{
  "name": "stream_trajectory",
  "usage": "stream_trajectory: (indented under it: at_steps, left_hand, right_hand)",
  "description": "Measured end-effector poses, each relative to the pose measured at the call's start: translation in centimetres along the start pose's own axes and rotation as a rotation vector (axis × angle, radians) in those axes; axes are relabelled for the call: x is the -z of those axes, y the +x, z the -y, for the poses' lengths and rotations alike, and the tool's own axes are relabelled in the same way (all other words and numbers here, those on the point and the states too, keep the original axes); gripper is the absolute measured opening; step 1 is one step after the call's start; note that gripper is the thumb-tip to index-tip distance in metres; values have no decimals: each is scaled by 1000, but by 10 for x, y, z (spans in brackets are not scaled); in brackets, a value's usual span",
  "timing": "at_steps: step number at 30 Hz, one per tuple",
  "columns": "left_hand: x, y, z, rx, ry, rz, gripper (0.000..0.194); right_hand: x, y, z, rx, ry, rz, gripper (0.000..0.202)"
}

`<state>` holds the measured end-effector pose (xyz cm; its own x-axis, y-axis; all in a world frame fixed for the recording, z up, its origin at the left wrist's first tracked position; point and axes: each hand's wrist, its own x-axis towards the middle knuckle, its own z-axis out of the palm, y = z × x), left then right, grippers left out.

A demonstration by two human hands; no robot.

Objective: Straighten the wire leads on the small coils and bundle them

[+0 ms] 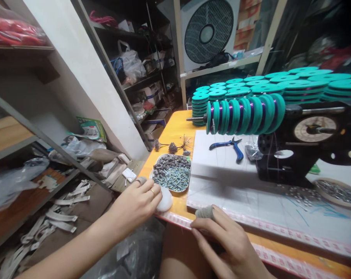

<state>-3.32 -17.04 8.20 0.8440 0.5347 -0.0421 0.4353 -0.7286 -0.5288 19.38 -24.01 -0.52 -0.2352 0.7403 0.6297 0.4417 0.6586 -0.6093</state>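
My left hand (143,199), with a ring and a grey wrap on one finger, is closed beside a white rounded object (165,200) at the table's edge. Its fingertips are partly hidden, so anything in them cannot be made out. Just beyond lies a shallow tray (179,190) holding dark grey lumps (168,164) and small bluish-green pins (174,178). My right hand (227,240) is over the front edge, thumb and forefinger pressed together. A grey wrap (204,212) covers one of its fingers. Whatever the pinch holds is too small to name.
A black winding machine (291,155) carries a row of green spools (245,114). More stacked green spools (303,83) stand behind. Blue-handled pliers (238,152) lie on the white board (222,186). A dish of small metal parts (339,192) sits right; shelving (129,89) stands left.
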Motion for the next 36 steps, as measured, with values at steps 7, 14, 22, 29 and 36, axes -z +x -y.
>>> stream_trajectory:
  at_steps: [7,14,22,29,36]
  left_hand:
    - [-2,1,-1,-95,10,-41,29]
    - [-8,-1,1,-142,30,-124,23]
    - [-8,3,3,-178,35,-199,19]
    - [-5,11,11,-250,28,-217,12]
    - [-6,17,16,-289,-4,-205,11]
  right_hand:
    - [0,2,3,10,-4,-23,19]
    - [-1,3,2,30,-10,-43,19]
    - [-1,3,2,32,12,-45,20]
    - [-2,0,1,23,-16,-21,18]
    - [-3,-1,1,23,-17,-36,19]
